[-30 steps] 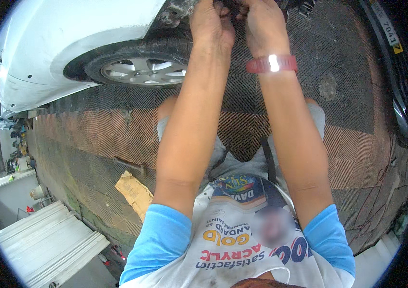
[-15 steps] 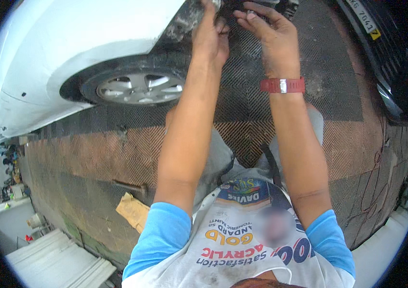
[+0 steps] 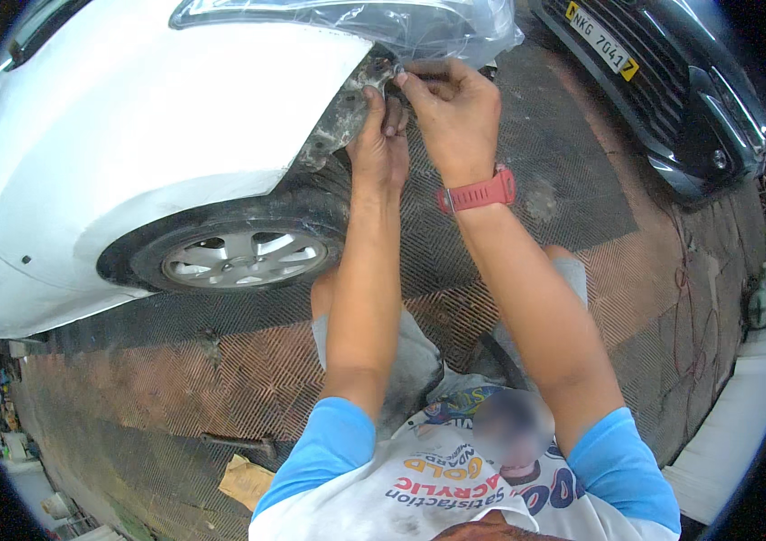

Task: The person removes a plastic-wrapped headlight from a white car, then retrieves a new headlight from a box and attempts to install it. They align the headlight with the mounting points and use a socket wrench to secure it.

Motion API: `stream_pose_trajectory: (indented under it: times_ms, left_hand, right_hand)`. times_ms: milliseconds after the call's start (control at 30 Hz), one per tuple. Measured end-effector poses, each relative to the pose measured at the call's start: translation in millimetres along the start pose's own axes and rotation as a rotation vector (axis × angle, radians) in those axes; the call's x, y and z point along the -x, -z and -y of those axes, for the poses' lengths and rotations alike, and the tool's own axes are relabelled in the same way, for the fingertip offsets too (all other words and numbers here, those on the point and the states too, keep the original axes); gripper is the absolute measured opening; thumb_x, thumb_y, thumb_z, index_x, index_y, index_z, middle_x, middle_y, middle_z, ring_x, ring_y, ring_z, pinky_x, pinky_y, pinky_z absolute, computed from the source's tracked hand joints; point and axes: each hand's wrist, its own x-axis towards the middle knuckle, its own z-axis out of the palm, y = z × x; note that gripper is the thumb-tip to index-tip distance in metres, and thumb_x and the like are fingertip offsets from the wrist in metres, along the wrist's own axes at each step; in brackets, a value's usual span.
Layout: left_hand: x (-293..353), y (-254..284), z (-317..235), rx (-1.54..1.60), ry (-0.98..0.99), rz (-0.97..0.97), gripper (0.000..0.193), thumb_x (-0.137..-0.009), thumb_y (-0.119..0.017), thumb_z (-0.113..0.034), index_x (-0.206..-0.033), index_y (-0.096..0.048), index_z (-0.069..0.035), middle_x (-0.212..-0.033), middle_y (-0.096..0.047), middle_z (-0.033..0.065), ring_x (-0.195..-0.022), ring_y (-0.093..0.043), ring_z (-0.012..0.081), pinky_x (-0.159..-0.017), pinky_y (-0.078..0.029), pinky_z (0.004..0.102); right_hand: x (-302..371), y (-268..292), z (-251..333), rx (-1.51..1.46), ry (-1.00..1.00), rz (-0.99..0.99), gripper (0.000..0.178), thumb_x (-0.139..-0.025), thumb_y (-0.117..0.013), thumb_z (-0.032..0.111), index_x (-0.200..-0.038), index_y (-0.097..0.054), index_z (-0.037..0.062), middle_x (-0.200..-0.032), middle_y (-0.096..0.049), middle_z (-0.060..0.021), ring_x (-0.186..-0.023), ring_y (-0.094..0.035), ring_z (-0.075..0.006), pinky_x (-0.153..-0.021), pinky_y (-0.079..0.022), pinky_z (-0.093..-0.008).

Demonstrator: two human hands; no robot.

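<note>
At the front edge of a white car fender, a dirty grey metal bracket is exposed. My left hand is closed at the bracket's right edge, thumb up along it and fingers curled behind. Just above, my right hand pinches thumb and forefinger together against the bracket's upper end. Something small and pale shows at those fingertips, too small to name. A red watch is on my right wrist. The headlight above the bracket is covered in clear plastic sheeting.
Below the fender is a wheel with a silver rim. A dark car stands at the upper right. A red cord lies on the floor at right. By my left elbow are a dark bar and a tan piece.
The view has shifted, so the fender and bracket sit lower and the wrapped headlight shows. My right hand has moved left, from apart to touching the bracket's upper end beside my left hand.
</note>
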Motion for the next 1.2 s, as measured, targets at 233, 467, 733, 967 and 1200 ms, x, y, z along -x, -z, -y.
stream_pose_trajectory:
  times_ms: [233, 467, 733, 967, 1200]
  left_hand:
    - [5, -21, -3, -0.033, -0.090, -0.018, 0.039, -0.102, -0.059, -0.044, -0.109, -0.065, -0.006, -0.077, -0.052, -0.0037, -0.072, -0.050, 0.0100, -0.072, -0.045, 0.0267]
    - [-14, 2, 10, 0.004, 0.017, 0.122, 0.056, -0.104, -0.051, -0.048, -0.136, -0.054, -0.002, -0.132, -0.060, 0.0122, -0.123, -0.057, 0.0241, -0.107, -0.045, 0.0395]
    - [-4, -14, 3, 0.081, 0.082, 0.121, 0.053, -0.103, -0.052, -0.045, -0.133, -0.056, -0.002, -0.125, -0.063, 0.0097, -0.115, -0.060, 0.0199, -0.099, -0.049, 0.0344]
    - [1, -18, 0, 0.076, 0.103, 0.090, 0.059, -0.098, -0.063, -0.045, -0.134, -0.055, 0.001, -0.128, -0.061, 0.0122, -0.119, -0.059, 0.0192, -0.099, -0.051, 0.0335]
    - [-9, -2, 9, 0.093, 0.035, 0.142, 0.054, -0.101, -0.061, -0.038, -0.137, -0.052, 0.001, -0.128, -0.061, 0.0117, -0.115, -0.062, 0.0203, -0.098, -0.052, 0.0325]
  right_hand:
    - [0, -15, -27, 0.126, 0.212, -0.040, 0.013, -0.085, -0.075, 0.004, -0.095, -0.074, -0.0040, -0.086, -0.076, -0.0109, -0.075, -0.071, -0.0141, -0.070, -0.056, -0.0274]
    - [-5, -26, -35, 0.287, 0.351, -0.183, 0.013, -0.078, -0.077, 0.012, -0.086, -0.076, 0.0017, -0.083, -0.072, -0.0151, -0.075, -0.072, -0.0289, -0.073, -0.056, -0.0351]
    - [0, -27, -24, 0.456, 0.337, -0.150, 0.016, -0.081, -0.078, 0.013, -0.090, -0.077, 0.0004, -0.082, -0.075, -0.0145, -0.074, -0.074, -0.0236, -0.071, -0.058, -0.0325]
    - [1, -33, -8, 0.464, 0.152, -0.187, 0.019, -0.082, -0.077, 0.016, -0.086, -0.074, -0.0028, -0.077, -0.073, -0.0204, -0.070, -0.074, -0.0322, -0.069, -0.058, -0.0385]
    - [-3, -28, -7, 0.725, 0.335, -0.072, 0.023, -0.083, -0.076, 0.021, -0.088, -0.075, -0.0012, -0.080, -0.075, -0.0172, -0.074, -0.076, -0.0274, -0.070, -0.059, -0.0355]
